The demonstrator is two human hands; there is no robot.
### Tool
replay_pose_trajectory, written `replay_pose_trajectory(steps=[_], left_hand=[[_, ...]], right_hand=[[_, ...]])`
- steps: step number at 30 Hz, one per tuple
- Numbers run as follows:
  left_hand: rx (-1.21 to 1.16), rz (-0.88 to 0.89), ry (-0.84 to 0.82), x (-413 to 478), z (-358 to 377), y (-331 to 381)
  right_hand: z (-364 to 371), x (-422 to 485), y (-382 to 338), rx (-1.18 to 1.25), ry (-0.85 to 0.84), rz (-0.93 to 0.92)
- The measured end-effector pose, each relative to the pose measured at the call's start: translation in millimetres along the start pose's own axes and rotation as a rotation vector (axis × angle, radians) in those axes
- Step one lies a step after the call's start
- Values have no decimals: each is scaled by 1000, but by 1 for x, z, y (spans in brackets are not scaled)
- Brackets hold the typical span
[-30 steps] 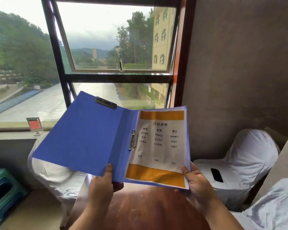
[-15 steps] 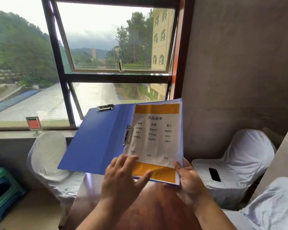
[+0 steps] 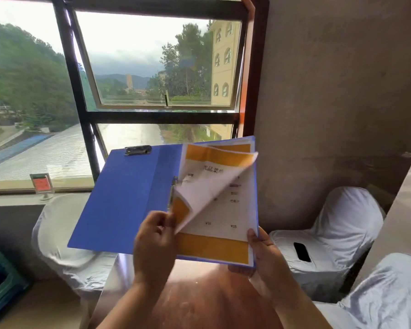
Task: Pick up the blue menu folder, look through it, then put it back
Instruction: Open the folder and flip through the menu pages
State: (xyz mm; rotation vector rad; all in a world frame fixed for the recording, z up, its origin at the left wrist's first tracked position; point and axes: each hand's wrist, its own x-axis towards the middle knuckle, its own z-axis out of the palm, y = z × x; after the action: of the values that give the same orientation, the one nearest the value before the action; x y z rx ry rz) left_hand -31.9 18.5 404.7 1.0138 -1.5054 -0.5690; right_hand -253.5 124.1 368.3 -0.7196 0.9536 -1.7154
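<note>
The blue menu folder (image 3: 126,200) is held open in the air above the brown table (image 3: 199,302), its left cover spread toward the window. White menu pages with orange bands lie clipped on its right half. My left hand (image 3: 154,236) pinches the lower corner of the top menu page (image 3: 199,193) and has it curled up and over to the left, so its blank back shows. A second page with orange bands is exposed beneath. My right hand (image 3: 263,255) grips the folder's lower right corner from underneath, thumb on the page edge.
Chairs in white covers stand at left (image 3: 57,236) and right (image 3: 337,236); a black phone (image 3: 301,251) lies on the right chair's seat. A small red sign (image 3: 41,185) stands on the window sill. A green stool (image 3: 0,279) sits at lower left.
My left hand let go of the folder's spine, reached over to the page's bottom edge and lifted the top page leftward. The folder swung slightly right and more upright.
</note>
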Motion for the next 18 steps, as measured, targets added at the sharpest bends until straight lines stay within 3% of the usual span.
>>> replay_pose_trajectory(steps=[3, 5, 8, 10, 11, 13, 16, 18], left_hand=[[-488, -446, 123, 16, -15, -7], [-651, -655, 155, 18, -20, -13], [-694, -754, 164, 18, -23, -19], [-551, -716, 208, 15, -26, -19], [-416, -641, 266, 13, -28, -17], [-120, -292, 352, 3, -30, -11], [182, 417, 82, -14, -22, 6], [321, 637, -150, -20, -5, 14]], right_hand=[[-13, 1, -9, 22, 15, -38], [-23, 5, -10, 48, 36, -69], [-26, 11, -12, 51, 56, -74], [-24, 12, -13, 38, 58, -78], [-24, 13, -13, 33, 57, -81], [-22, 13, -13, 35, 51, -85], [-15, 15, -9, 62, 26, -72], [-6, 15, -6, 67, 19, -68]])
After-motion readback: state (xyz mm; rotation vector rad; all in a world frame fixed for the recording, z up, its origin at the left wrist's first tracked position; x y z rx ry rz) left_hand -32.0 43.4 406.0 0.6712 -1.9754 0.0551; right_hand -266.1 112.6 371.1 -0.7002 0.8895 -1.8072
